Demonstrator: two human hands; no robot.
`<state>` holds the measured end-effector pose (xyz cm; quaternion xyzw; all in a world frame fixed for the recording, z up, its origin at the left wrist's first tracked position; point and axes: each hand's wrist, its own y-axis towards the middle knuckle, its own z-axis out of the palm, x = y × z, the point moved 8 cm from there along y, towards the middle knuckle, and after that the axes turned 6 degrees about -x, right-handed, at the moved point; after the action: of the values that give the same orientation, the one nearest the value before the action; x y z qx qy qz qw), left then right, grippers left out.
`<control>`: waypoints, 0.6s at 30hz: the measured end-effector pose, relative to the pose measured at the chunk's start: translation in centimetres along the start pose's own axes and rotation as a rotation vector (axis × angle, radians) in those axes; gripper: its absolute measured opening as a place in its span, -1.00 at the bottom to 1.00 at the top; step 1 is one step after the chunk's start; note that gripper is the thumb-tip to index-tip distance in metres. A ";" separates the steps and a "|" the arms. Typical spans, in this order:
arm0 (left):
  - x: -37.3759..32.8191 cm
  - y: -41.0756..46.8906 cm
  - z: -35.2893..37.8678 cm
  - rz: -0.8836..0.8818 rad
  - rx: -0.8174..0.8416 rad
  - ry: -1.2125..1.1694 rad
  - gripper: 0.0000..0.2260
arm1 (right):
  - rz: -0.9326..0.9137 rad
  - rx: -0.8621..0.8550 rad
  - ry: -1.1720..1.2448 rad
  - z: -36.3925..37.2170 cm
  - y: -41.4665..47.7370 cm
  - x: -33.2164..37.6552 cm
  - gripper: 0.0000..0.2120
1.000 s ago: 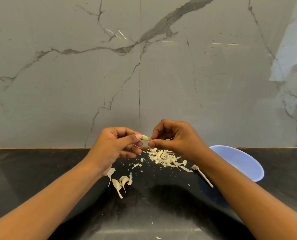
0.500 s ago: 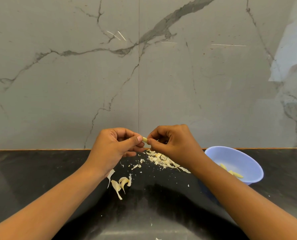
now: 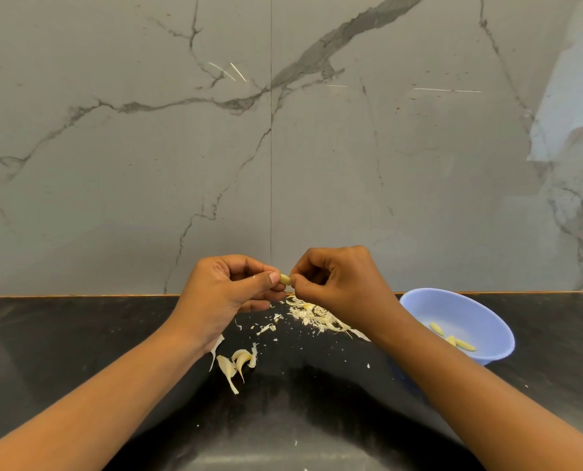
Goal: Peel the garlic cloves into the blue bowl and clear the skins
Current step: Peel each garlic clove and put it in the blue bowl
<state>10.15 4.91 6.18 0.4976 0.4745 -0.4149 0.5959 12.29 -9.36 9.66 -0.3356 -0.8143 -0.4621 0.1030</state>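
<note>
My left hand (image 3: 225, 294) pinches a small pale garlic clove (image 3: 285, 279) between thumb and fingers, held above the black counter. My right hand (image 3: 341, 287) pinches the clove's other end with its fingertips. Below the hands lies a pile of garlic skins (image 3: 312, 316). Three unpeeled cloves (image 3: 237, 363) lie on the counter under my left wrist. The blue bowl (image 3: 470, 311) stands to the right of my right forearm with three peeled cloves (image 3: 453, 338) in it.
The black counter (image 3: 79, 351) meets a grey marble wall (image 3: 269, 147) just behind the hands. Small skin flakes (image 3: 266, 329) are scattered across the counter in front of the pile.
My right hand moved up and slightly left, closing onto the clove. Its forearm shifted, uncovering the bowl's inside with the peeled cloves. My left hand kept its hold.
</note>
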 end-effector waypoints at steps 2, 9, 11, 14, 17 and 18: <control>-0.1 -0.1 0.1 0.004 0.024 0.013 -0.83 | 0.052 0.014 0.052 0.2 0.0 -0.4 -0.93; -0.4 0.0 0.1 0.008 0.038 -0.009 -0.80 | 0.432 0.023 0.418 0.4 -0.2 -3.4 -0.94; -0.5 0.0 0.0 0.009 0.040 -0.022 -0.80 | 0.438 0.032 0.410 -0.2 0.0 -3.6 -0.92; -0.6 -0.1 -0.1 0.016 0.049 -0.010 -0.80 | 0.351 0.099 0.185 -0.5 0.4 -3.6 -0.82; -0.7 0.0 -0.2 0.027 0.044 0.009 -0.82 | 0.314 0.161 0.113 -0.3 0.4 -3.2 -0.92; -0.7 0.0 -0.3 0.031 0.038 0.021 -0.82 | 0.316 0.175 0.107 -0.2 0.3 -3.2 -0.94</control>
<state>9.95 5.18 6.86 0.5205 0.4650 -0.4093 0.5877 14.83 -10.87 8.49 -0.4240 -0.7819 -0.3849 0.2463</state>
